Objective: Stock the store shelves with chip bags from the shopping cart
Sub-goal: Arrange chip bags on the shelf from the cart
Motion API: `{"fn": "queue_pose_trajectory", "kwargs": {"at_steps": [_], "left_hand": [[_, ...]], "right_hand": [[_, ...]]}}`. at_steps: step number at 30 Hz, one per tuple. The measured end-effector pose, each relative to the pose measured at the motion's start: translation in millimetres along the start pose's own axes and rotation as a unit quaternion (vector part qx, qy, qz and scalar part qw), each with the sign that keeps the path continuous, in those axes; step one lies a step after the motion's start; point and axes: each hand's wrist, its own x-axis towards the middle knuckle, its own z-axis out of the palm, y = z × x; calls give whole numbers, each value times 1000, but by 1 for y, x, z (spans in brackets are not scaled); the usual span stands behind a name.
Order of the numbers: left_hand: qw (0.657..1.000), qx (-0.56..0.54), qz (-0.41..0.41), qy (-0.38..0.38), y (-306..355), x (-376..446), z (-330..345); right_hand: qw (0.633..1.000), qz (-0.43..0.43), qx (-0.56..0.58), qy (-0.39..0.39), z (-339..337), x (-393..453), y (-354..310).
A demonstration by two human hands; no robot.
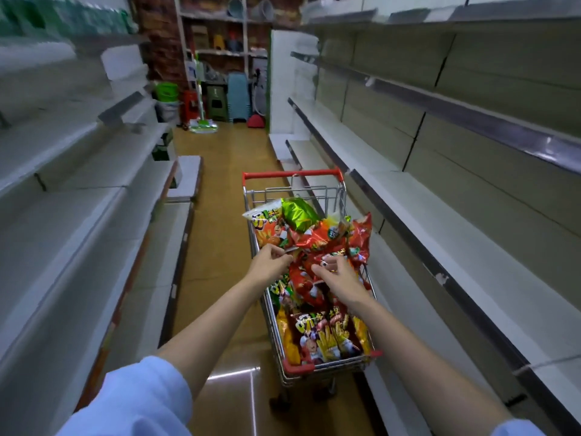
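While our sleeves frame the shopping cart, our left hand pinches a chip bag edge and our right hand curls over the red bags. Light, crinkly, crushable; we should grip the seams. They lie jumbled, mostly lengthwise toward the handle, beside the shelves.

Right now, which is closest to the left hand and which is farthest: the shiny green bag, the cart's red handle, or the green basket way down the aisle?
1. Shiny green bag, in the cart just beyond the left hand.
2. Red handle, at the cart's far end.
3. Green basket, at the aisle's far end, on the left.
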Motion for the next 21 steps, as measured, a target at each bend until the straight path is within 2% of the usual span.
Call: {"fn": "queue_pose_trajectory", "kwargs": {"at_steps": [5, 11, 14, 17, 21], "left_hand": [[997, 23, -24, -63, -10, 74, 37], [993, 70, -20, -90, -7, 167, 82], [989, 119, -18, -89, 0, 218, 105], [984, 156, -32, -77, 1, 272, 131], [981, 171, -55, -69, -3, 317, 152]], "right_hand": [[997, 71, -15, 27, -19, 74, 38], [992, 116, 15, 52, -44, 162, 75], [986, 154, 38, 59, -57, 209, 100], [973, 185, 57, 124, -70, 253, 125], [965, 229, 49, 119, -75, 294, 143]]}}
